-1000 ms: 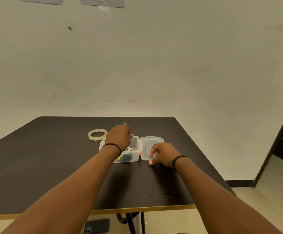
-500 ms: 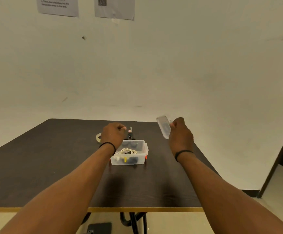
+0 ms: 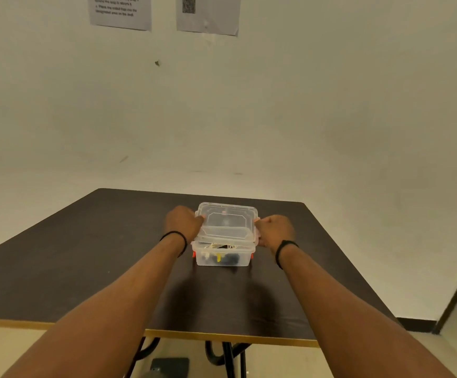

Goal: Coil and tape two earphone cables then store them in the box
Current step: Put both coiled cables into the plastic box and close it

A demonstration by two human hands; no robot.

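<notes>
Clear plastic lid (image 3: 226, 221), frame centre: left hand (image 3: 183, 222) and right hand (image 3: 275, 230) grip its ends over box (image 3: 223, 257).

Clear plastic box (image 3: 222, 258); matt dark table (image 3: 85, 255).

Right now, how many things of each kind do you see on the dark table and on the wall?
Clear plastic box: 1
Clear plastic lid: 1
Printed paper sheets on wall: 2
Total: 4
</notes>
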